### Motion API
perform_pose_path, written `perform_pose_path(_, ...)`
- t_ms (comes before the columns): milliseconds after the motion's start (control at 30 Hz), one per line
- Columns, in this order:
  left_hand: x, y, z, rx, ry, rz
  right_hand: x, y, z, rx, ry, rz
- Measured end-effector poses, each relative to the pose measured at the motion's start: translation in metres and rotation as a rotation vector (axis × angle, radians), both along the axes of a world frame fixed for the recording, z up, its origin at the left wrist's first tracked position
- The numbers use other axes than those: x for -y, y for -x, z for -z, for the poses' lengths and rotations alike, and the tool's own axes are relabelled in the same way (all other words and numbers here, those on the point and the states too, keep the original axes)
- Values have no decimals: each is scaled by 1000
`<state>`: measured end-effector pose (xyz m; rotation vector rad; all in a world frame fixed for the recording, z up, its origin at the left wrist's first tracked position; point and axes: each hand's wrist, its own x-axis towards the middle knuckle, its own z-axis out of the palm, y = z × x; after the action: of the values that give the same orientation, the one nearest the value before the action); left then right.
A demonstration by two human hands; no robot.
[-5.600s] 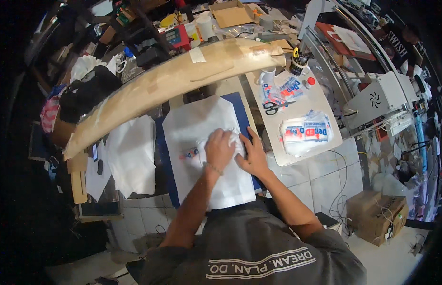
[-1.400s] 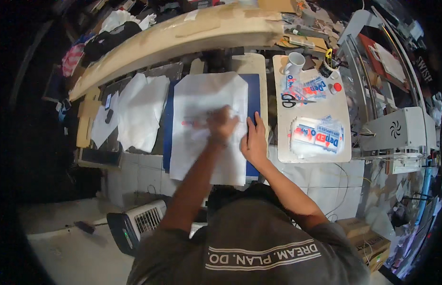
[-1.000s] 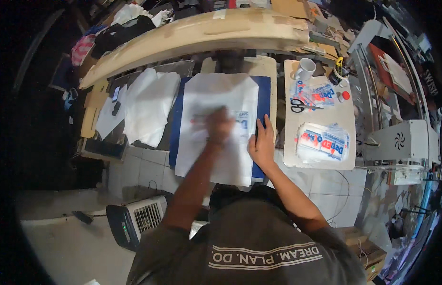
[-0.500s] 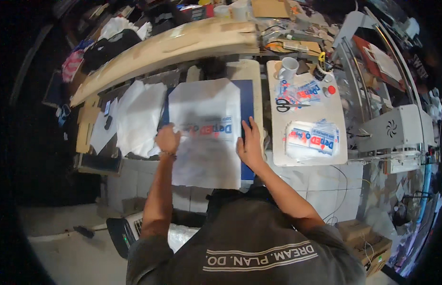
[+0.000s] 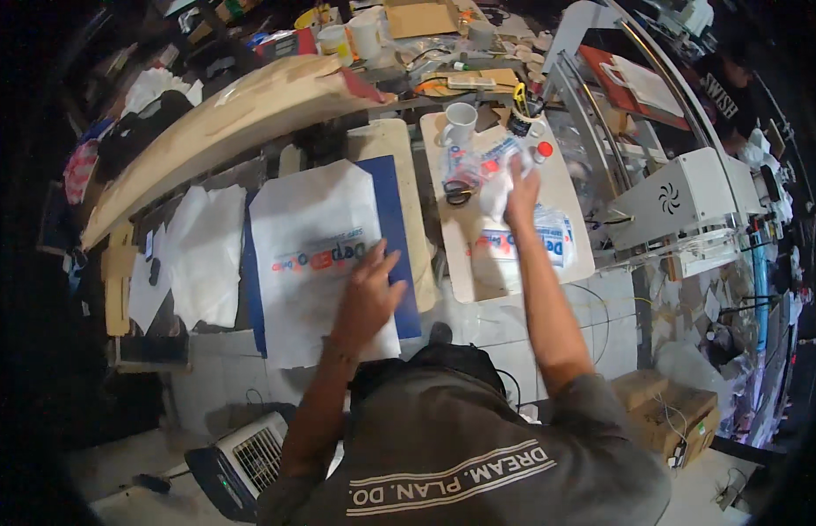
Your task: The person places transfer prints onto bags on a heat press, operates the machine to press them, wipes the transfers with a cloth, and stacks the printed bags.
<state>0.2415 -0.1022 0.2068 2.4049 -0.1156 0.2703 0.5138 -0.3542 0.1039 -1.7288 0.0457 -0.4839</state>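
A white sheet with cut-off upper corners and blue and red print lies on a blue board. Over its right edge is my left hand, fingers apart and slightly blurred, holding nothing. My right hand reaches over the small cream board on the right, closed on a white crumpled piece that looks like cloth or soft paper. Below this hand sits a stack of printed transfer sheets, partly covered by my forearm. Black-handled scissors lie beside the white piece, their blades hidden.
A white mug, a red-capped container and a holder with yellow-handled scissors stand on the cream board. Folded white fabric lies left. A long padded board spans the back; a white machine stands right.
My right hand has left the blue board and moved right, above the cream board, with the white crumpled piece. My left hand crossed from the sheet's left edge to its right. The view has shifted right.
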Motion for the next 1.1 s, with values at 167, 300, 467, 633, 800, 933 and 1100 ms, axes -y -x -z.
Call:
perform_pose_path(167, -99, 35, 50, 43, -114, 23, 29, -81, -6, -199, 598, -234)
perform_pose_path(300, -115, 50, 85, 354, -212, -69, -42, -8, -17, 134, 916, -186)
perform_pose_path(467, -120, 38, 72, 272, -253, 17, -123, 161, -58, -154, 544, -672)
perform_pose_path(633, -129, 24, 71, 206, -201, 75, -152, 265, -64, -71, 610, -812)
perform_pose_path(800, -150, -3, 75, 123, 53, -77, -171, 293, -46, 89, 684, -721)
perform_pose_path(933, -167, -17, 77, 46, 68, 48, -179, 300, -33, 203, 821, -612)
perform_pose_path(1100, -198, -47, 80, 24, 29, 42, -179, 300, -28, 160, 889, -640)
